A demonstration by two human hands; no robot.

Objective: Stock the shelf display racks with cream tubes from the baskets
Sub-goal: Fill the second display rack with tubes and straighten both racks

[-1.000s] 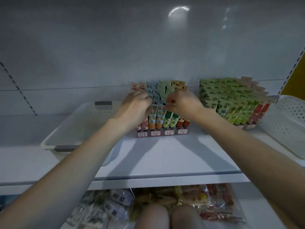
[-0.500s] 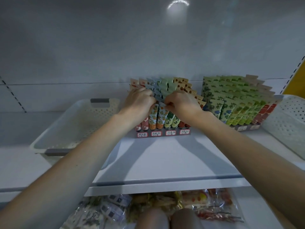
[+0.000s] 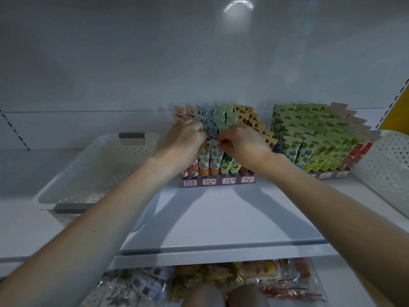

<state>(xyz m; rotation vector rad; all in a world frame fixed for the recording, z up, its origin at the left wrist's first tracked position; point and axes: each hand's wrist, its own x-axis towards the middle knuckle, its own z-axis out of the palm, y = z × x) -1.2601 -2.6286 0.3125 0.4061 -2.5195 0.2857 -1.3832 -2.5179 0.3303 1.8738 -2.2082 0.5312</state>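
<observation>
Still unmoved at the grey tiered display rack (image 3: 218, 185), your right hand (image 3: 241, 142) pinches the orange-printed cream tube (image 3: 214, 159) by its crimp; your left hand (image 3: 183, 140) grips the neighbouring tube (image 3: 204, 159).

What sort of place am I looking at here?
Probably a shop, mid-restocking: a white retail shelf, display racks packed with cream tubes behind handwritten price labels, and bagged goods on the level below.
</observation>
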